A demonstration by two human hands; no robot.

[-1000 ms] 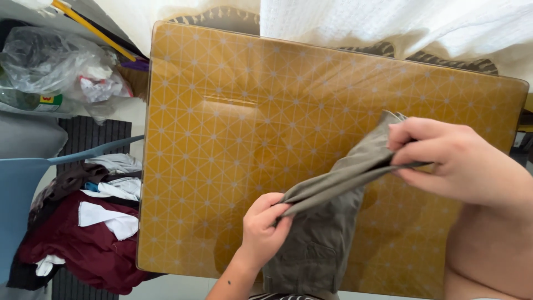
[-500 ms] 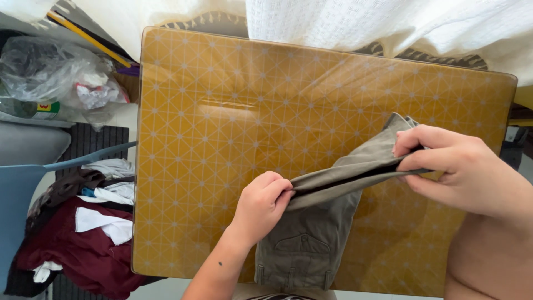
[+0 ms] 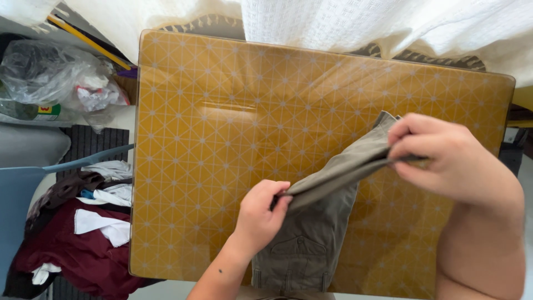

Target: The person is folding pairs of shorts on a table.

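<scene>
Far left, pile of clothes (image 3: 83, 222) on blue chair (image 3: 22, 189), clear plastic bag (image 3: 55, 72) above it. Left hand (image 3: 260, 214) fingers pinched closed on one edge of olive-grey trousers (image 3: 316, 222). Trousers stretched taut above yellow patterned table (image 3: 222, 111), waistband hanging at near table edge. Right hand (image 3: 444, 158) fingers clamped on the other end. White curtain (image 3: 361, 22) behind.

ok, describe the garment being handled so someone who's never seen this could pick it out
Start at the yellow patterned table; over its near right part, the left hand and right hand stretch a fold of olive-grey trousers. Unlike the maroon and white clothes pile left of the table, it is plain drab, with a buttoned pocket flap.
</scene>
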